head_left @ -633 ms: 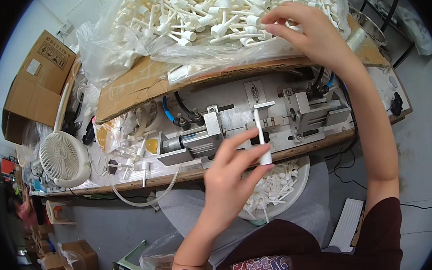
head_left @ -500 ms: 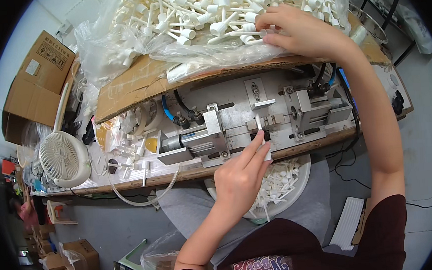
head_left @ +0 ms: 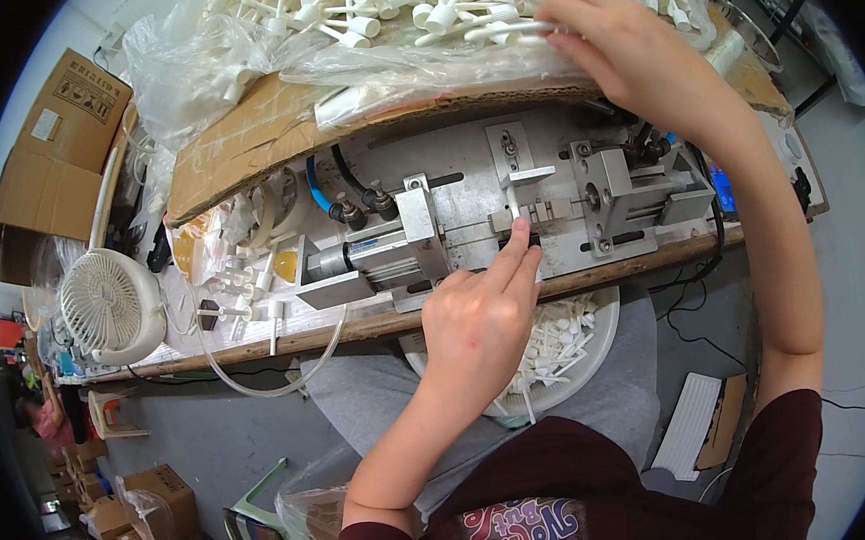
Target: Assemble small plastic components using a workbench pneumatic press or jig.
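Observation:
My left hand [head_left: 481,322] reaches to the small metal holder [head_left: 539,212] in the middle of the bench machine. Its fingers are closed, with the fingertips at the lower end of a white stemmed cap [head_left: 514,200]; the cap end is hidden under the hand. Over the front edge of the heap of white stemmed caps [head_left: 444,8], my right hand [head_left: 622,41] pinches another white piece [head_left: 526,28] with a thin stem pointing left. Its far end is covered by my fingers.
Metal cylinders [head_left: 382,258] flank the holder. Cardboard [head_left: 233,148] and clear plastic under the heap overhang the machine. A white basin [head_left: 608,343] of white pieces sits on my lap. A small fan [head_left: 112,304] and a clear hose [head_left: 260,390] are at the left.
My right hand has lifted slightly up and right, drawing a white piece from the heap's edge. My left fingertips stay at the holder. The whole view has shifted a little.

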`<state>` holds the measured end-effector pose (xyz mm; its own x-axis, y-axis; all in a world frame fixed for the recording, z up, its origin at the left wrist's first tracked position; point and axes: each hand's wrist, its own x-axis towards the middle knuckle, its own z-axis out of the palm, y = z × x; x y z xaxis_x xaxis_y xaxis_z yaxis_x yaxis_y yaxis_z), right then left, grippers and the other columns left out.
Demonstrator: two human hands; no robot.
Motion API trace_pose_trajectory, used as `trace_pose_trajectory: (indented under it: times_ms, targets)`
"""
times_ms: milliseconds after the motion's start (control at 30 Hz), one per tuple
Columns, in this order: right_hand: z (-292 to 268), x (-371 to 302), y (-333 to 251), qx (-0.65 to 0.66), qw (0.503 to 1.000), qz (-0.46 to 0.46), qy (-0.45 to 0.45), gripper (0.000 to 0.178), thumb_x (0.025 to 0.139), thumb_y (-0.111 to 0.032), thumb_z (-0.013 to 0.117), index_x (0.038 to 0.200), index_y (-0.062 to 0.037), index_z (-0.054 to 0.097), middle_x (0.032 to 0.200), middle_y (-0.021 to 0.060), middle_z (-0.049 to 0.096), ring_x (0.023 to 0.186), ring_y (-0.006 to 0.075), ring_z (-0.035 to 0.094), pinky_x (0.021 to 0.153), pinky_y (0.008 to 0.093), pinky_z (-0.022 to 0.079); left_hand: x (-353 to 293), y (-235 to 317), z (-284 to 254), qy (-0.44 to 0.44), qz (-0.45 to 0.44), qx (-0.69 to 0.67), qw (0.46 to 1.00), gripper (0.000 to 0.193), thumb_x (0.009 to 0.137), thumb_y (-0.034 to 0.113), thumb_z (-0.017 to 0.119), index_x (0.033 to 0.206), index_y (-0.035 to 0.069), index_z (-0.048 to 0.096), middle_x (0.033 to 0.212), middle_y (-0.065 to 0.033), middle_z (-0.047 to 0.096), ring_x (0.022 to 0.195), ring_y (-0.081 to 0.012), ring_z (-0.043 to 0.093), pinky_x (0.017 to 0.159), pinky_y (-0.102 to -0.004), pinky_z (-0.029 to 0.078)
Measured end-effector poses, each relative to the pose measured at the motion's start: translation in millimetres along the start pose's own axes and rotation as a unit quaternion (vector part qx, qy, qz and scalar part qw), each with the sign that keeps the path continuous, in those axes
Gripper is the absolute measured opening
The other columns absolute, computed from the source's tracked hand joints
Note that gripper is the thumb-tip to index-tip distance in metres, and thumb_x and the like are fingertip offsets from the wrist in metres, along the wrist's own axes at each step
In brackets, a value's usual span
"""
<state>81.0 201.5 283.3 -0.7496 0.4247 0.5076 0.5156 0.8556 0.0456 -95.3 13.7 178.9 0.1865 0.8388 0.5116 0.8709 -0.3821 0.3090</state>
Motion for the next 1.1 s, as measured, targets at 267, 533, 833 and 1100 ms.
trace_pose_trajectory:
  times_ms: [267,533,833,1100]
  targets:
    - [10.7,-45.4,-106.2,0.249,0.923,0.16,0.244,0.038,0.09,0.005,0.063,0.128,-0.0006,0.066,0.098,0.0103,0.063,0.074,0.0146,0.059,0.066,0.0268,0.048,0.2,5.2,-8.4,0.064,-0.013,-0.123,0.99,0.045,0.069,0.007,0.086,0.111,0.002,0.07,0.115,-0.0099,0.072,0.065,-0.0171,0.065,0.061,-0.0278,0.055]
    - [53.2,-90.0,-179.0,0.566,0.709,0.345,0.239,0.029,0.099,-0.001,0.058,0.127,0.003,0.063,0.113,0.0115,0.063,0.094,0.0122,0.064,0.081,0.0248,0.053,-2.1,4.5,-9.2,0.14,-0.002,-0.181,0.974,0.041,0.072,0.003,0.081,0.111,0.001,0.067,0.098,-0.0093,0.069,0.078,-0.0231,0.066,0.063,-0.0324,0.054]
    - [45.0,-123.8,-160.4,0.432,0.796,0.388,0.173,0.029,0.102,-0.01,0.057,0.128,0.0018,0.063,0.108,0.0081,0.069,0.086,0.0079,0.062,0.072,0.021,0.051,-9.1,1.3,-17.0,0.037,-0.073,-0.24,0.967,0.038,0.072,-0.003,0.081,0.108,0.005,0.075,0.106,-0.0101,0.072,0.076,-0.0178,0.065,0.064,-0.0281,0.055]
    - [31.7,-128.5,-152.3,0.201,0.932,0.205,0.223,0.033,0.08,-0.005,0.084,0.108,0.0011,0.067,0.08,0.0041,0.07,0.053,0.0079,0.052,0.048,0.021,0.039,-1.5,-0.9,-8.5,-0.036,0.004,0.006,0.999,0.027,0.077,0.008,0.078,0.104,0.004,0.075,0.118,-0.0065,0.073,0.07,-0.0174,0.068,0.063,-0.0292,0.052]
